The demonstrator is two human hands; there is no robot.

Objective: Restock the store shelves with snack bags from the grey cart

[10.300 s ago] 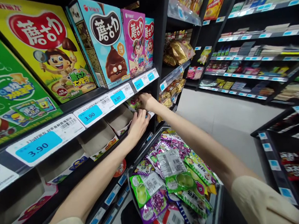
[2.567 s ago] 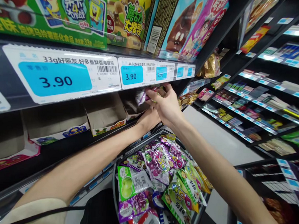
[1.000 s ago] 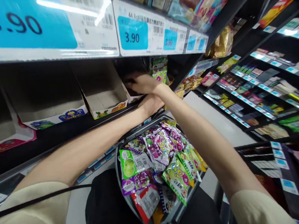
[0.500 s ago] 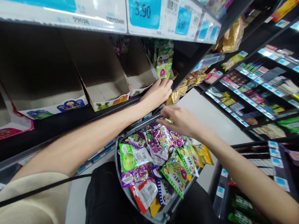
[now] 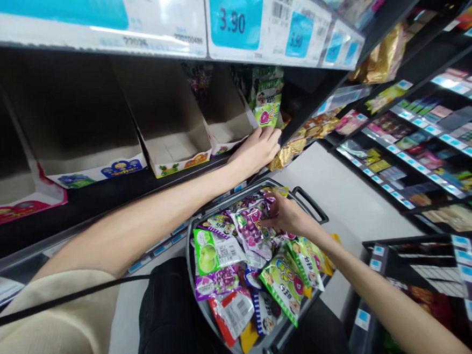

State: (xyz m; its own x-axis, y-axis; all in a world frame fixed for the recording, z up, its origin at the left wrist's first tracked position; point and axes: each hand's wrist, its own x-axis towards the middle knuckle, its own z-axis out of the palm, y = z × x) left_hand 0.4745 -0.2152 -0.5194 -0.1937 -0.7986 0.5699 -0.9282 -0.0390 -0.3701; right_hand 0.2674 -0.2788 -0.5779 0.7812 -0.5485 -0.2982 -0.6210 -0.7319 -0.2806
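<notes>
My left hand (image 5: 257, 151) reaches to the shelf, its fingers curled over the front edge of a cardboard display box, just below upright green gummy candy bags (image 5: 267, 113). In front of my legs is a grey basket (image 5: 191, 255) filled with small candy bags. My right hand (image 5: 286, 215) is over its far side, with thumb and fingers apart around the top of a purple grape gummy bag (image 5: 250, 227). A green apple bag (image 5: 207, 254), a green gummy bag (image 5: 286, 284) and a red-edged packet (image 5: 232, 315) lie among the others.
Open cardboard trays (image 5: 178, 154) line the shelf on the left, under a price rail (image 5: 233, 23). Gold-wrapped packets (image 5: 286, 153) are beyond my left hand. A black handle (image 5: 311, 204) sticks out past the basket. More stocked shelves (image 5: 423, 142) stand across the aisle floor (image 5: 333, 186).
My right hand has come down from above the basket's far rim onto the bags. The black handle is now uncovered. My left hand stays at the box edge; the view has shifted slightly.
</notes>
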